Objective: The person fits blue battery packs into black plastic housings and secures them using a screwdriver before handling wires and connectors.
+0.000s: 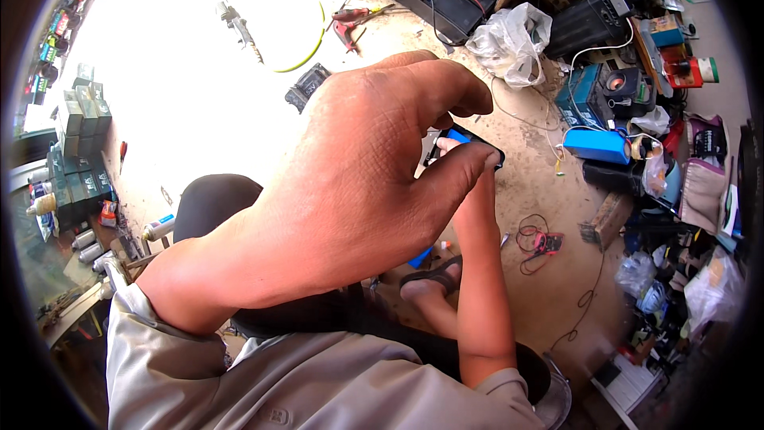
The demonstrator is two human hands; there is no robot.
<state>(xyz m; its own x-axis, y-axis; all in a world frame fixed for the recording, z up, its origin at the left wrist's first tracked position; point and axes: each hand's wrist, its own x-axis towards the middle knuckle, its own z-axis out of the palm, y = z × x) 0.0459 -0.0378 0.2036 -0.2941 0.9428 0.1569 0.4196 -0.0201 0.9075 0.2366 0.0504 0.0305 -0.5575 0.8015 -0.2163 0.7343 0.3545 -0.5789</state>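
My left hand (358,143) is large and close in the middle of the view. Its fingers curl forward, with the thumb and forefinger apart and nothing between them. Beyond it, a flat black-edged thing like a phone (458,136), with a bright blue face, shows in part through that gap. My right hand (448,144) reaches up from below and grips this phone, one fingertip lying against its face. My left thumb and palm hide most of the right hand and much of the phone, so its grip shows only in part.
Red-handled pliers (345,34) and a black block (307,87) lie on the floor ahead. At right are a white plastic bag (513,44), a blue wrapped pack (597,145), a red meter with leads (546,244) and crowded clutter. Stacked boxes (83,119) stand at left.
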